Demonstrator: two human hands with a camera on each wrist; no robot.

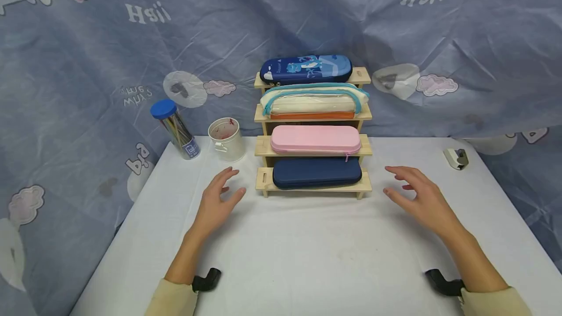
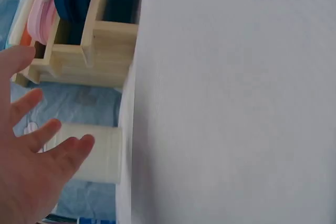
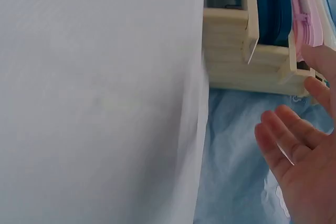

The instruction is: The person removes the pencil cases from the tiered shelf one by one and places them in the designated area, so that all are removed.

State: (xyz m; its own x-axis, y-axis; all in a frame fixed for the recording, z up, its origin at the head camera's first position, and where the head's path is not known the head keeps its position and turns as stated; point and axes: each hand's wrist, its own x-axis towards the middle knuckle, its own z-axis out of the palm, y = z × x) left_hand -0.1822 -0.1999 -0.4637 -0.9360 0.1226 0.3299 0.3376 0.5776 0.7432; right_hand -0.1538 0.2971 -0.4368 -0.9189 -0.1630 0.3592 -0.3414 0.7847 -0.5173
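Note:
A stepped wooden rack (image 1: pixel 366 146) bears a pencil case on each tier. From the top come a blue printed case (image 1: pixel 306 69), a white case with turquoise trim (image 1: pixel 313 102), a pink case (image 1: pixel 315 139) and a dark navy case (image 1: pixel 317 172). My left hand (image 1: pixel 216 202) hovers left of the lowest tier, fingers apart and holding nothing. On the other side my right hand (image 1: pixel 420 199) is held up in the same way, free of any object. Both wrist views show the fingers spread near the rack's ends, without touching it.
Left of the rack stands a cream metal cup (image 1: pixel 227 139) with reddish stains inside. Beside it is a clear jar with a blue lid (image 1: pixel 177 130), holding thin sticks. A small white-and-dark sharpener-like object (image 1: pixel 456 158) lies at the back right. A blue printed cloth hangs behind the white table (image 1: pixel 316 252).

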